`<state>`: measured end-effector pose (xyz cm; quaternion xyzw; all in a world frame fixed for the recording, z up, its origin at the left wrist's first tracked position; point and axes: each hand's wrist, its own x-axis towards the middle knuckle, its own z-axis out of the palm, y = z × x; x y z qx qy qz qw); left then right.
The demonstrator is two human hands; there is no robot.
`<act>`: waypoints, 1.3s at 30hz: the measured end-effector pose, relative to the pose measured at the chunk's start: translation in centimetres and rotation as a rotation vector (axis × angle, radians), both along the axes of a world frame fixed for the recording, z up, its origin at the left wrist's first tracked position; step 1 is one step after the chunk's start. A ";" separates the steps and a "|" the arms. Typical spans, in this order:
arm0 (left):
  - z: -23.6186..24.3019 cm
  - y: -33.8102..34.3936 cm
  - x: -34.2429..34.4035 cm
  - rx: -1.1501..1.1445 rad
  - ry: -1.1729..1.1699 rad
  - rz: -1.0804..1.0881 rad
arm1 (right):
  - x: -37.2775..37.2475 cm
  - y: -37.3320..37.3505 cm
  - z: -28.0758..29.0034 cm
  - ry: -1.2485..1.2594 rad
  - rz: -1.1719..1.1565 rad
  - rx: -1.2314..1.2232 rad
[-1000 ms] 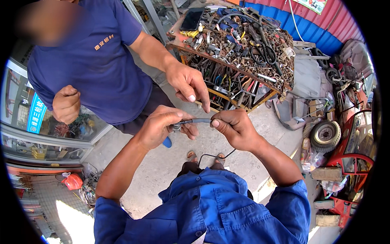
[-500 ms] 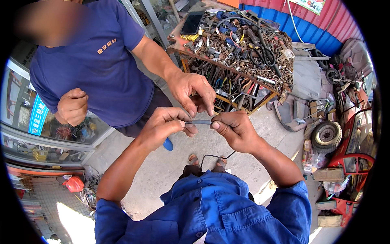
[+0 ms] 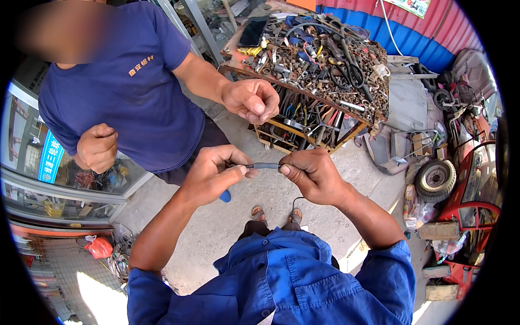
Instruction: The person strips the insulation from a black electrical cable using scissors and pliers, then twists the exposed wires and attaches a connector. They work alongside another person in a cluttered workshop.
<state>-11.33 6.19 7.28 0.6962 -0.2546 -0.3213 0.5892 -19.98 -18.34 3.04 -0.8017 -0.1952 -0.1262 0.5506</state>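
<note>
My left hand pinches one end of a short dark grey sleeve on a black cable, thumb and fingers closed on it. At the other end, my right hand grips the same cable between thumb and curled fingers. Its grey middle bows slightly upward between my hands. From under my right hand, a thin black length hangs toward my feet. Just beyond my hands is a co-worker's hand, fingers curled and apart from the cable. The person's other hand is a loose fist at the left.
A workbench heaped with bolts, sockets and tools stands ahead, with hand tools on its lower shelf. A wheel and red vehicle parts lie at the right. A glass cabinet and red plastic bag are at the left.
The co-worker's near hand has drawn back from over the cable, away from my hands. Both my hands keep their hold, and the cable now arches slightly. Less of the hanging black length shows.
</note>
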 end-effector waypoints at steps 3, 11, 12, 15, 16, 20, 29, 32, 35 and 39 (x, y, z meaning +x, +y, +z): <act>0.9 -0.7 -0.7 0.046 -0.012 0.035 | -0.1 -0.1 0.2 0.011 -0.002 -0.007; 1.0 -2.3 -1.7 0.146 -0.691 -0.067 | -0.1 0.1 0.2 -0.074 0.001 -0.042; 1.2 -2.5 -1.8 0.156 -0.697 -0.068 | -0.2 0.2 0.3 -0.085 0.002 -0.056; 1.3 -2.5 -1.7 0.178 -0.763 -0.103 | -0.3 0.2 0.5 -0.107 0.005 -0.084; 1.3 -2.5 -1.7 0.166 -0.766 -0.107 | -0.3 0.2 0.4 -0.109 0.006 -0.086; 0.9 -2.5 -2.0 0.137 -0.745 -0.109 | -0.4 0.4 0.3 -0.109 -0.011 -0.066; 0.7 -2.7 -2.7 0.161 -0.752 -0.105 | -0.6 0.8 -0.3 -0.139 -0.013 -0.099; 0.3 -2.6 -2.7 0.163 -0.746 -0.087 | -1.1 0.9 -0.1 -0.080 0.012 -0.141; -0.4 -2.6 -3.0 0.130 -0.774 -0.053 | -1.3 1.4 -0.4 -0.082 -0.026 -0.123; -1.2 -2.9 -3.5 0.104 -0.874 -0.006 | -1.4 2.0 -0.7 -0.118 -0.107 -0.141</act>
